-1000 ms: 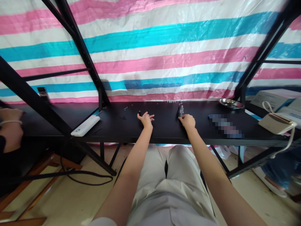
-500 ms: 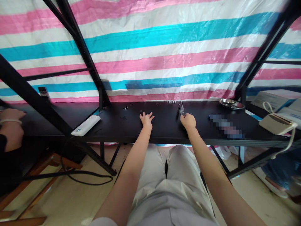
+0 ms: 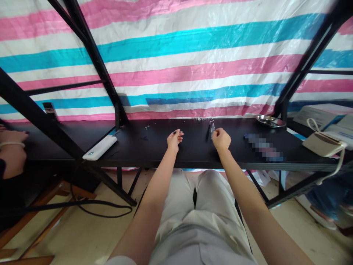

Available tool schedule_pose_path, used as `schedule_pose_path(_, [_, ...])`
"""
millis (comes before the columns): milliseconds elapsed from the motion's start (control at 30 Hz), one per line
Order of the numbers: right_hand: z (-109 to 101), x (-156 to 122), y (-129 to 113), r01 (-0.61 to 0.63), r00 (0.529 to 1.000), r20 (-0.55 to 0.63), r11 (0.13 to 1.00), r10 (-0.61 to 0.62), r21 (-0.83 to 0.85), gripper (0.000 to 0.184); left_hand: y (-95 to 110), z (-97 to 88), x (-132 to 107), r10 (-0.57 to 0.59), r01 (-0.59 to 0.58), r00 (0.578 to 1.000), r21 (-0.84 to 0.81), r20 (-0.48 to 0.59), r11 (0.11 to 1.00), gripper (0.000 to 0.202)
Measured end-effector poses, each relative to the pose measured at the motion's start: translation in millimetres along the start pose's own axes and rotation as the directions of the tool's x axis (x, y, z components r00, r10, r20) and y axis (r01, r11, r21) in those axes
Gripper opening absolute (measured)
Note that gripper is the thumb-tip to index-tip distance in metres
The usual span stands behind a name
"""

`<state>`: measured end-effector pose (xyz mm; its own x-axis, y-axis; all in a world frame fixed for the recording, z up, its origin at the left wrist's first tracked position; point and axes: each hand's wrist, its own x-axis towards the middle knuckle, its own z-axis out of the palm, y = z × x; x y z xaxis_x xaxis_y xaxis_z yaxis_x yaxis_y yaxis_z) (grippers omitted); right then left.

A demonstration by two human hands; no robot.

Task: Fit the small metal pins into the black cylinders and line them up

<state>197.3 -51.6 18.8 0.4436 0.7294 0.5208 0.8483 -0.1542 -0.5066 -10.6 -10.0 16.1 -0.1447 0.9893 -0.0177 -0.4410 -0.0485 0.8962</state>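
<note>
1. Head view, left hand (image 3: 173,141): the grip pinches a small dark piece (image 3: 175,132) between thumb and fingers, above the middle of the black table (image 3: 193,149), between front and back edges.
2. Head view, right hand (image 3: 222,140): the fingers are curled beside a grey piece (image 3: 212,129); whether the grip holds it cannot be told.
3. Head view, adjacent part: a black piece (image 3: 208,131) lies just left of the grey piece, nearer the back edge than the front.
4. Head view, back edge: a row of small white pieces (image 3: 200,119) sits along it; a metal dish (image 3: 270,121) rests near the back right corner.
5. Head view, front edge: a white oblong device (image 3: 100,147) lies toward the left.
</note>
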Motion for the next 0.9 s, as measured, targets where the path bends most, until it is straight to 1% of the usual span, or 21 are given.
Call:
schedule_pose_path(100, [-1.5,0.1,0.2,-0.008,1.0,-0.024,1.0,0.008,0.005,0.027,-0.7,1.5,-2.7,-0.024,0.015,0.991,0.069,0.135,0.997,0.026])
schedule_pose_path(233, [-2.3,1.2,3.0,-0.044,0.998,-0.041,0.999,0.044,0.014,0.03,-4.2,1.5,-1.5,-0.039,0.013,0.975,0.117,0.221,0.993,0.023])
schedule_pose_path(300, [-1.0,-0.4,2.9,0.009,1.0,-0.026,0.999,-0.009,0.031,0.031,-6.2,1.3,-0.3,-0.047,0.016,0.967,0.124,0.252,0.992,0.022])
schedule_pose_path(367, [1.3,-4.4,-0.5,0.141,0.99,0.02,0.989,-0.142,0.055,0.031,-7.5,1.5,-0.1,-0.055,0.019,0.956,0.126,0.288,0.992,0.023])
schedule_pose_path(400, [2.6,-7.1,-3.5,0.231,0.97,0.057,0.971,-0.235,0.067,0.031,-7.8,1.8,-0.7,-0.057,0.017,0.948,0.128,0.314,0.992,0.023])
schedule_pose_path(433, [3.9,-10.0,-7.2,0.328,0.937,0.101,0.941,-0.335,0.08,0.031,-7.9,2.2,-1.8,-0.057,0.012,0.938,0.133,0.343,0.991,0.024])
schedule_pose_path(467, [5.2,-12.8,-11.2,0.427,0.886,0.153,0.899,-0.437,0.093,0.031,-7.7,2.8,-3.2,-0.059,0.006,0.924,0.141,0.377,0.99,0.025])
schedule_pose_path(500, [6.5,-15.4,-15.2,0.518,0.824,0.205,0.849,-0.529,0.109,0.033,-7.4,3.5,-5.0,-0.064,0.0,0.908,0.153,0.413,0.988,0.025])
schedule_pose_path(533, [7.7,-17.4,-18.8,0.587,0.764,0.245,0.801,-0.597,0.12,0.034,-7.1,4.1,-6.9,-0.073,-0.004,0.892,0.17,0.447,0.985,0.026])
schedule_pose_path(567, [8.9,-18.8,-21.6,0.636,0.715,0.275,0.761,-0.643,0.128,0.036,-6.7,4.8,-8.7,-0.088,-0.006,0.874,0.193,0.478,0.981,0.027])
schedule_pose_path(600, [10.1,-19.5,-23.5,0.666,0.682,0.295,0.735,-0.669,0.128,0.037,-6.5,5.4,-10.3,-0.106,-0.008,0.857,0.22,0.504,0.976,0.027])
schedule_pose_path(633, [11.3,-19.7,-24.5,0.681,0.666,0.308,0.722,-0.679,0.121,0.037,-6.3,5.9,-11.6,-0.123,-0.012,0.842,0.246,0.525,0.969,0.028])
schedule_pose_path(700, [13.7,-19.1,-24.2,0.684,0.665,0.325,0.723,-0.673,0.098,0.037,-6.3,6.6,-13.0,-0.144,-0.022,0.822,0.283,0.55,0.959,0.027])
schedule_pose_path(767, [16.0,-18.1,-22.5,0.675,0.675,0.34,0.734,-0.655,0.074,0.036,-6.3,7.0,-13.2,-0.147,-0.024,0.819,0.289,0.554,0.957,0.026])
schedule_pose_path(900, [19.8,-17.1,-19.7,0.65,0.703,0.334,0.758,-0.628,0.055,0.035,-6.1,7.4,-12.3,-0.117,-0.019,0.863,0.264,0.491,0.964,0.025])
